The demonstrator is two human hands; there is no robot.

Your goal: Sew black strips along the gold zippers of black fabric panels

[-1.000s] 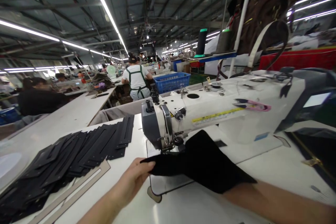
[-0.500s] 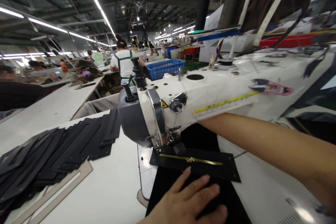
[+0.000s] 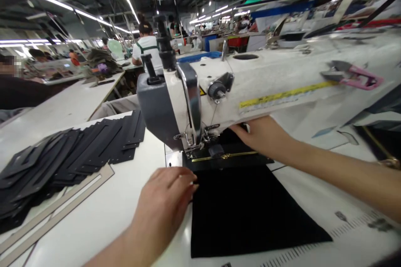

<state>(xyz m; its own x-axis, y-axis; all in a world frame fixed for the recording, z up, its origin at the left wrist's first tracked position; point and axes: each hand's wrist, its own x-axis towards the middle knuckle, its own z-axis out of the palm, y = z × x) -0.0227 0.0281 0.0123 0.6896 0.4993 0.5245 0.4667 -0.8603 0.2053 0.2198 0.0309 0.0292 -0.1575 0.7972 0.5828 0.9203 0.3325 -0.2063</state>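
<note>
A black fabric panel (image 3: 250, 212) lies on the machine bed. Across its far part is a dark strip (image 3: 263, 160) with a gold-toothed zipper (image 3: 241, 155) in its slot. The strip's left end sits beneath the needle area of the sewing machine (image 3: 196, 146). My left hand (image 3: 166, 196) is closed at the panel's left edge, fingertips pinching it just in front of the strip. Beneath the machine arm, my right hand (image 3: 266, 135) reaches in behind the strip, at the far part of the fabric. Its thumb shows, but the other fingers are mostly hidden.
Dark slotted pieces (image 3: 72, 154) lie fanned in a pile at left, beside a beige slotted template (image 3: 62, 212). Pink-handled snips (image 3: 354, 76) rest against the machine arm above a yellow tape measure (image 3: 288, 94). A person (image 3: 147, 48) in white works further back.
My left hand has moved from flat on the fabric by the zipper to its left edge. My right hand has drawn back into sight under the arm. The fabric's near edge now shows.
</note>
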